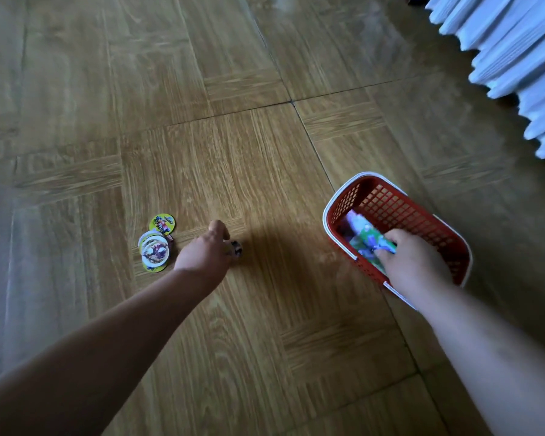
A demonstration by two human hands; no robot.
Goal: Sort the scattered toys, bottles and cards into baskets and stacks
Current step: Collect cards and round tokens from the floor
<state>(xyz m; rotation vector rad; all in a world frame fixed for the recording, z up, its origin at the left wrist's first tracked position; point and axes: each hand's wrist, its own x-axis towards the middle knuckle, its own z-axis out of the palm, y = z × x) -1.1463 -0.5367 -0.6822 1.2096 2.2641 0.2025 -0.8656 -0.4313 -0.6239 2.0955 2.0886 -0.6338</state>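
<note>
A red plastic basket (400,206) with a white rim stands on the wooden floor at the right. My right hand (412,262) reaches into it and grips a green and purple packet (370,243); a white and purple item (354,222) lies beside it inside. My left hand (206,251) is low over the floor at the centre, its fingers curled round a small dark toy (237,247) that is mostly hidden. Several round picture cards (155,250) lie in a loose pile just left of that hand, with one yellow-green card (162,222) apart behind them.
A pale blue pleated curtain (516,58) hangs at the top right, reaching the floor behind the basket. Wood-pattern floor tiles (202,121) stretch out ahead and to the left.
</note>
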